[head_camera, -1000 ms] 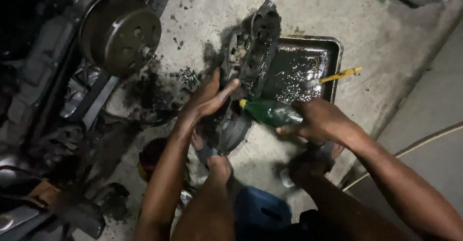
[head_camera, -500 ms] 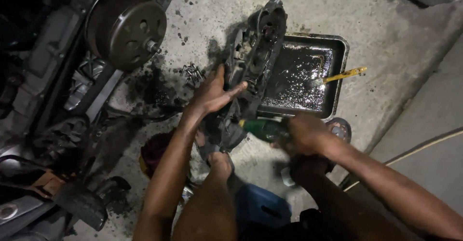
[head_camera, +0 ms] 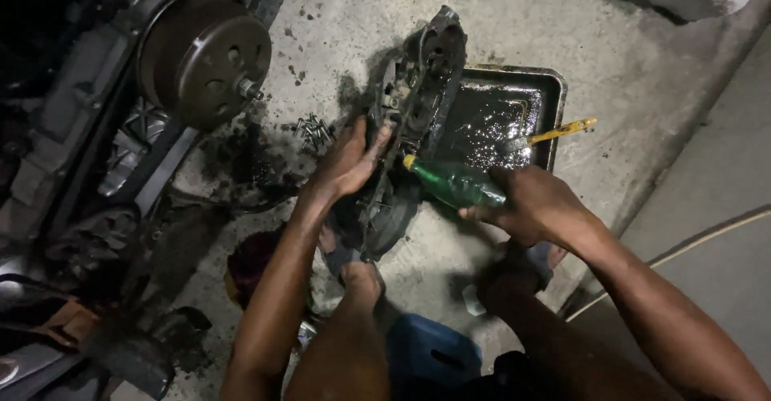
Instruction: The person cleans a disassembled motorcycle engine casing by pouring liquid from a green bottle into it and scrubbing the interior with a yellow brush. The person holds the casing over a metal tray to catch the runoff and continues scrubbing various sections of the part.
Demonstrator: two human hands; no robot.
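Head view: grimy dark engine cover (head_camera: 414,120) stands tilted over oily tray (head_camera: 554,96).

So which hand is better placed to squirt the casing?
Right hand: it likely suits, already gripping the green bottle, nozzle aimed at the casing. Left hand is busy steadying the casing.
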